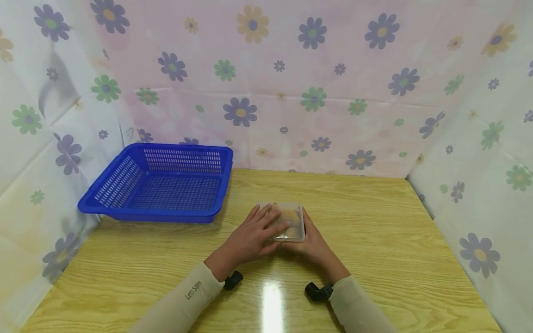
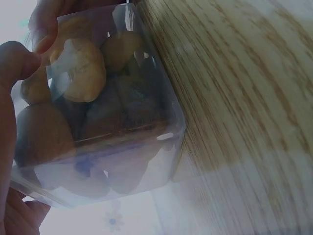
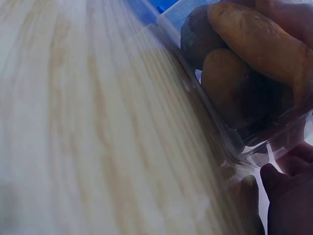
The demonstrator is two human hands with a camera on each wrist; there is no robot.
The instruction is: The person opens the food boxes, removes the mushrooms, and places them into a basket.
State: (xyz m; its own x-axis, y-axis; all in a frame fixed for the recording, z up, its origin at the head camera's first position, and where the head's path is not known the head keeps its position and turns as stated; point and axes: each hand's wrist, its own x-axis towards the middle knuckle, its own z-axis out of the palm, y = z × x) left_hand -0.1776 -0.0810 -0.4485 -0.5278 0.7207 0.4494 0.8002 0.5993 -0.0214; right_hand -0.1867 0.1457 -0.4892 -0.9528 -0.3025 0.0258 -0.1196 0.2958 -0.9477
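A clear plastic box (image 1: 296,221) stands low over the middle of the table, between both hands. Brown, rounded potatoes (image 3: 259,41) show through its walls; in the left wrist view, several potatoes (image 2: 80,71) lie packed together inside. My left hand (image 1: 253,235) holds the box from the left, with fingers spread across its top and the thumb down at the near side. My right hand (image 1: 313,244) grips the right wall and near corner, its thumb along the near side. The hands partly cover the box in the head view.
A blue plastic basket (image 1: 170,218) with slotted walls sits at the back left of the wooden table (image 1: 366,259). Flowered cloth (image 1: 283,88) hangs behind the table and along both sides. Dark wrist-camera mounts (image 1: 318,292) stick out below the sleeves.
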